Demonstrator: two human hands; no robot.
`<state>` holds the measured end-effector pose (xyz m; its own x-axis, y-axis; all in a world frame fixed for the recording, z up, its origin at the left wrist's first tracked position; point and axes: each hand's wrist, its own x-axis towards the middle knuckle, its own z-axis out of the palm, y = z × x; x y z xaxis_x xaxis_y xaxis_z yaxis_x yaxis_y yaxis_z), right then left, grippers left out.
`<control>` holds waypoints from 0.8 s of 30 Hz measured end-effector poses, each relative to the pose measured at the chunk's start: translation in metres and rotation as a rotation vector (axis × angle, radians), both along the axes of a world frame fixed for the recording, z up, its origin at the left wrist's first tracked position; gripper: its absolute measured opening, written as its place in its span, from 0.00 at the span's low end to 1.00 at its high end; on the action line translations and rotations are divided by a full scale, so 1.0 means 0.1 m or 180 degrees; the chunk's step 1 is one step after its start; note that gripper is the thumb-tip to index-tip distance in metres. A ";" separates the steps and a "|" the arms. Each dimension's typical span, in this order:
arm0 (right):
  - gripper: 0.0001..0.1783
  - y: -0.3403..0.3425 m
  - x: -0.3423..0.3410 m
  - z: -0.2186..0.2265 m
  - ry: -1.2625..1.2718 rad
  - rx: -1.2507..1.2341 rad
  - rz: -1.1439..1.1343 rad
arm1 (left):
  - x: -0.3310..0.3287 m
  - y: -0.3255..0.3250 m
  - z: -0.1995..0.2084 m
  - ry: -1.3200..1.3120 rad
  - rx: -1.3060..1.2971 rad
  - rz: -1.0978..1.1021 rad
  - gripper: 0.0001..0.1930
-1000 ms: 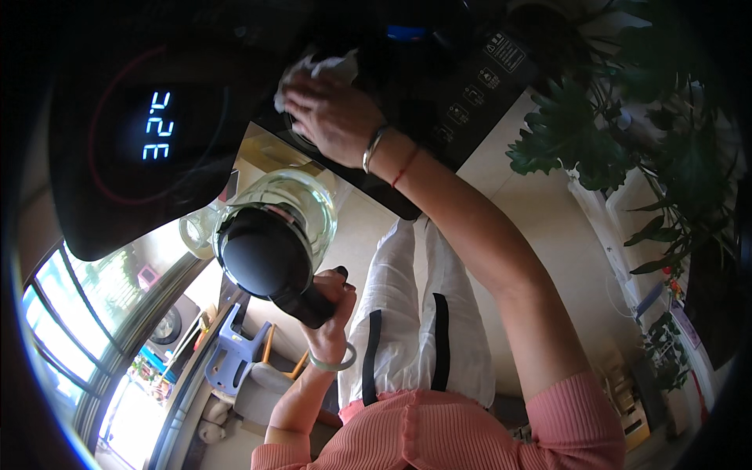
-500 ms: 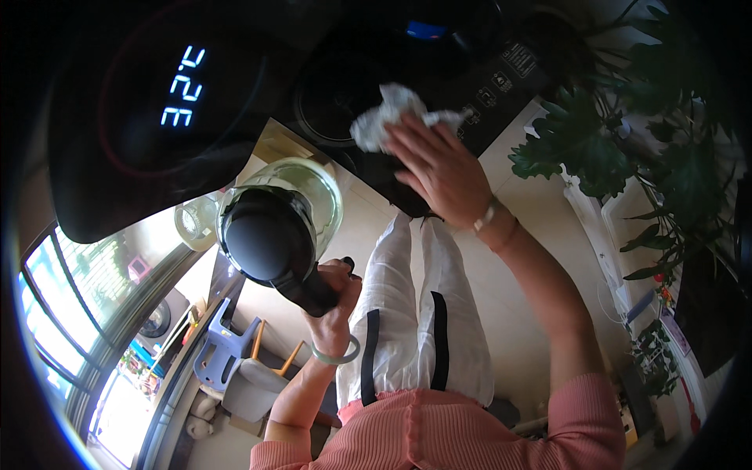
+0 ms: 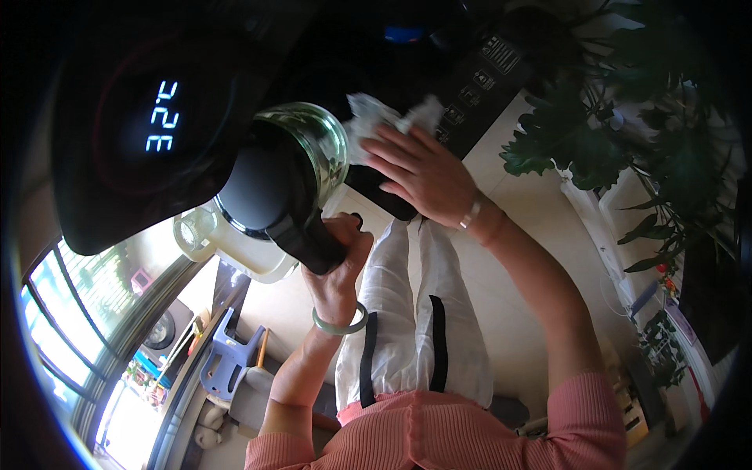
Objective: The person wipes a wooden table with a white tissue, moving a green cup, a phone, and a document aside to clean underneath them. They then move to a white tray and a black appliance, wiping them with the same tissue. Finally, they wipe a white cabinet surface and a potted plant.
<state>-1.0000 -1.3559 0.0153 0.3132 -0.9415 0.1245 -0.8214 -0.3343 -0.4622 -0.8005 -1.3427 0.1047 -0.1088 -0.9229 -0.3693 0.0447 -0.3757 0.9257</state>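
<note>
My left hand (image 3: pixel 337 258) is wrapped round the black handle of a glass jug (image 3: pixel 329 141), which has a dark grey lid. The jug is tilted and sits beside a black appliance (image 3: pixel 117 196) with a lit display. Fingers stretched over it, my right hand (image 3: pixel 429 178) presses a crumpled white cloth (image 3: pixel 364 116) against a black panel (image 3: pixel 501 78) with printed icons. Part of the cloth is hidden under the fingers. A pale, see-through tray-like part (image 3: pixel 254 254) shows below the jug.
Leafy green plants (image 3: pixel 572 149) stand at the right by a white ledge. At the left are a barred window (image 3: pixel 63 313) and a small purple-blue chair (image 3: pixel 229 356) on the floor below. My legs in white trousers (image 3: pixel 392 313) are under the arms.
My left hand has raised the jug up the picture, so more of the pale tray-like part shows. My right hand and the cloth have shifted slightly left and down.
</note>
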 end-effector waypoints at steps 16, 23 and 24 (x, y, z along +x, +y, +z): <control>0.26 -0.79 -0.95 -0.32 0.1044 -0.0953 -0.2147 | -0.43 -0.32 -0.42 0.0112 -0.0117 0.0010 0.06; 0.27 -0.66 -1.00 -0.32 0.1097 -0.0961 -0.2848 | -0.50 -0.42 -0.50 0.0184 -0.0266 -0.0128 0.10; 0.29 -0.57 -0.97 -0.32 0.0960 -0.0871 -0.2892 | -0.53 -0.43 -0.49 0.0238 -0.0243 -0.0066 0.10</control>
